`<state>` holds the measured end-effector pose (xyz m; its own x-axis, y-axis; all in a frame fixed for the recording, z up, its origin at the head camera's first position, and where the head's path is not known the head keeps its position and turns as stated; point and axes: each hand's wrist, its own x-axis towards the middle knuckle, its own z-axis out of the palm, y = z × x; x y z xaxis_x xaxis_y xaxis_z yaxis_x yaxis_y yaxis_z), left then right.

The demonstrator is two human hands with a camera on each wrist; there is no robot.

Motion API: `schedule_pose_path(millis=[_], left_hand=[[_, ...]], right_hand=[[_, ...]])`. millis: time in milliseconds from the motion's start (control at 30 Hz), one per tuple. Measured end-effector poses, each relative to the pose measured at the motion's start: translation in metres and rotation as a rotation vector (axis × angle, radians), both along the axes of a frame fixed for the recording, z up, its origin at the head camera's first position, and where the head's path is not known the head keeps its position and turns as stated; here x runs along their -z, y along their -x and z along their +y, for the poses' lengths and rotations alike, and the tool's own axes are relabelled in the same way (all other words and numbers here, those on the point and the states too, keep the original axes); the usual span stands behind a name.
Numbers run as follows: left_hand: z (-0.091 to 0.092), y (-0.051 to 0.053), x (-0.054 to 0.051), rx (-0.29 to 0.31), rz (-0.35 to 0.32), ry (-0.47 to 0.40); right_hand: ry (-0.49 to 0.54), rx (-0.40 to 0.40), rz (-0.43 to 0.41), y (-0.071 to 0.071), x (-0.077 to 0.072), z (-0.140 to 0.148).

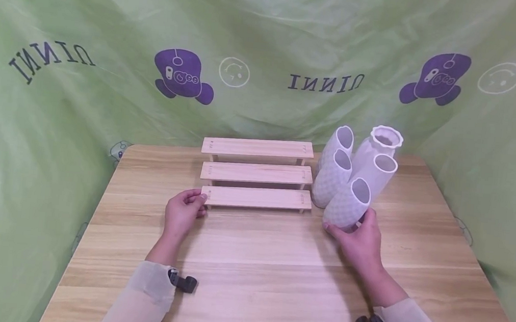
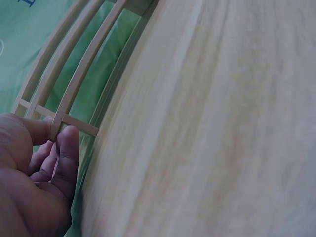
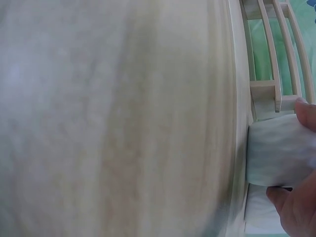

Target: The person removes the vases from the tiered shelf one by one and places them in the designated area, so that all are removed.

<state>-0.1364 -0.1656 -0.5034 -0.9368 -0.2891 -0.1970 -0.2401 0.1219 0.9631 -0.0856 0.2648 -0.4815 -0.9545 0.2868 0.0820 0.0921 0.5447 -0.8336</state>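
Note:
A three-tier wooden stand (image 1: 255, 197) with pale slats is near the back of the table. At its front left corner, my left hand (image 1: 183, 210) pinches the end of the lowest slat (image 2: 74, 94), thumb above and a finger beneath. To the right of the stand, white vases stand close together. My right hand (image 1: 361, 240) grips the front slant-mouthed vase (image 1: 345, 205) low down, thumb on its left side and fingers on its right. Part of that vase (image 3: 279, 150) shows in the right wrist view, where the hand is partly cut off.
Behind the held vase are two more slant-mouthed vases (image 1: 331, 180), a smooth round-mouthed vase (image 1: 378, 177) and a vase with a scalloped rim (image 1: 365, 151). The wood-grain table (image 1: 252, 283) extends toward me. A green printed cloth (image 1: 260, 33) hangs behind and at both sides.

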Motion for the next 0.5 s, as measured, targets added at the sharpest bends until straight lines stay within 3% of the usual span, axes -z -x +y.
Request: schedule_pose_path(millis=[367,500], left_hand=[[-0.0011,0.0067,0.0048,0.033,-0.020,0.029],[-0.0049,0.0053,0.0062,0.058,-0.043,0.094]], right_hand=[[-0.031,-0.026,0.003,0.0047,0.0018,0.0002],[-0.027,0.019,0.055,0.0013,-0.0014,-0.0061]])
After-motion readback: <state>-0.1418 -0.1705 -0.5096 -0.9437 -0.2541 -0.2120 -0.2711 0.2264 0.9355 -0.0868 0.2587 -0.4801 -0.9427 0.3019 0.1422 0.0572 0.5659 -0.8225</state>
